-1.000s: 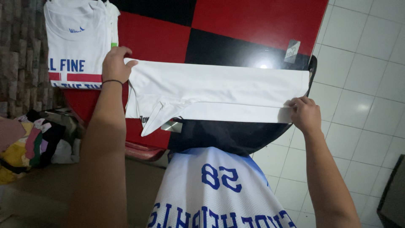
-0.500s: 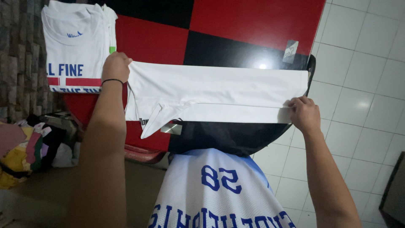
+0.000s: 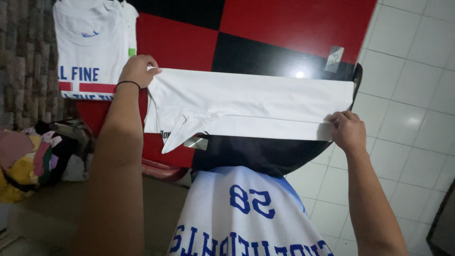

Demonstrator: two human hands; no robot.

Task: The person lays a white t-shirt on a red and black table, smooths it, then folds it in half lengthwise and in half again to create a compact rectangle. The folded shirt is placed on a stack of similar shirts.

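A small silver-grey rectangular sticker [image 3: 335, 59] sits on the far right of the glossy red-and-black checkered surface [image 3: 284, 23], and a second grey label [image 3: 195, 142] peeks out below the near edge of the folded white shirt [image 3: 246, 102] stretched across the middle. On the far left lies another folded white t-shirt [image 3: 90, 52] with blue lettering, a red stripe and a tiny green tag at its right edge; its top is cut off by the frame. A heap of mixed-colour clothes [image 3: 28, 161] lies on the floor at left, partly cut off. The left hand [image 3: 137, 71] pinches the shirt's far-left corner, grip pressed together. The right hand [image 3: 348, 130] pinches the near-right corner, fingers curled shut on the cloth. The shirt's collar flap hangs toward the near edge, its print mostly hidden.
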